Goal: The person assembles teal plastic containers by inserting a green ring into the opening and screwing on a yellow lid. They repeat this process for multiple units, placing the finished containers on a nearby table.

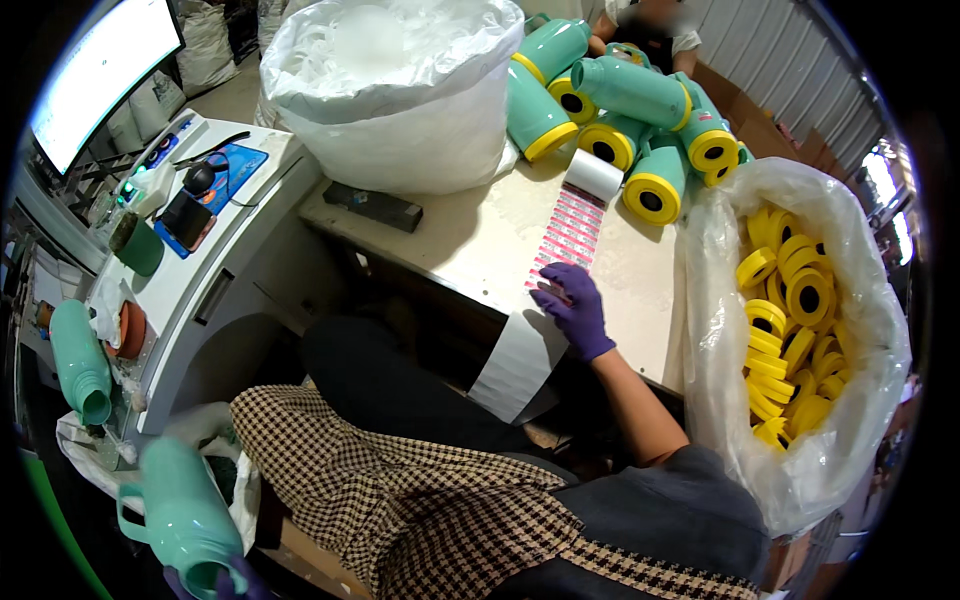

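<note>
My right hand [580,315], in a purple glove, is at the lower end of a strip of pink-and-white labels [572,225] on the table. Its fingers are bent onto the labels, thumb and fingertips at the strip. Blank backing paper [520,370] hangs below it over the table's edge. At the lower left, my gloved left hand [245,580] grips a mint-green jug [185,500] by its open mouth end. The jug is tilted with its mouth toward me and its handle to the left. The lower frame edge cuts off part of that hand.
Several green jugs with yellow bases [655,185] lie piled at the back. A white sack [400,140] stands left of them. To the right is a plastic-lined bag [720,400] of yellow rings [790,300]. A desk [235,225] with a monitor [105,75] is left; another person [650,30] is behind.
</note>
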Action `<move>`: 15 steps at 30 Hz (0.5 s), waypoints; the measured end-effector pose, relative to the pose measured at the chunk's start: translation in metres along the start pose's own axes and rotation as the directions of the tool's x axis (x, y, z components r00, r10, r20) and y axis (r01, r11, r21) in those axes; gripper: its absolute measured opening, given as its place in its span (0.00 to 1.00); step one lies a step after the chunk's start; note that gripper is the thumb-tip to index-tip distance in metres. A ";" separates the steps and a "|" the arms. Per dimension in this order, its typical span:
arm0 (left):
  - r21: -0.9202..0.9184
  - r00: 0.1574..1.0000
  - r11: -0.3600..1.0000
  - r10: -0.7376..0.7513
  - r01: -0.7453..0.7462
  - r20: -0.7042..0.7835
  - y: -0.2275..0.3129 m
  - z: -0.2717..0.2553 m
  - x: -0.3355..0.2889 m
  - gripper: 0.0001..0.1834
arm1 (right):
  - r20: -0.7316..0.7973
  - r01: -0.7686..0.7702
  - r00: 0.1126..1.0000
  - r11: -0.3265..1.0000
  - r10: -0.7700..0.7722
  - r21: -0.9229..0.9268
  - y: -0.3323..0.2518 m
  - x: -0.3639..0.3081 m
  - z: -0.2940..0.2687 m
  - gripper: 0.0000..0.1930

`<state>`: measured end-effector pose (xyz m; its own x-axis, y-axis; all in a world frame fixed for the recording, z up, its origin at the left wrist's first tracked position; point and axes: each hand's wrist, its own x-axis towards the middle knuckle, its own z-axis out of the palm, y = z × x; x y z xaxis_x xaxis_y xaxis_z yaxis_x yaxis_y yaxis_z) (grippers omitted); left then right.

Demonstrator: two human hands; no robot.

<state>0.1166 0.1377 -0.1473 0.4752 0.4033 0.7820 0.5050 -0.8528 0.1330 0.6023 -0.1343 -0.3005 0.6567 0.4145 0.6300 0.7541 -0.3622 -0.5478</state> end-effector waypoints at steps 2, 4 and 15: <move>-0.250 0.980 0.958 -0.102 0.144 0.172 0.017 0.015 -0.010 0.18 | 0.090 -0.045 0.994 0.993 0.054 -0.106 0.016 -0.007 0.010 0.15; -0.470 0.926 0.854 -0.037 0.224 0.375 0.022 0.040 -0.038 0.26 | 0.077 -0.106 0.989 0.972 0.125 -0.211 0.018 -0.008 0.018 0.14; -0.434 0.565 0.655 0.755 -0.619 0.333 0.012 0.114 -0.124 0.15 | -0.005 -0.112 0.994 0.994 0.112 -0.007 0.018 -0.013 0.016 0.08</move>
<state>0.1459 0.1150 -0.3117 0.8895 -0.3054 0.3399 -0.2760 -0.9519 -0.1330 0.6076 -0.1329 -0.3271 0.7369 0.3671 0.5676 0.6759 -0.4122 -0.6110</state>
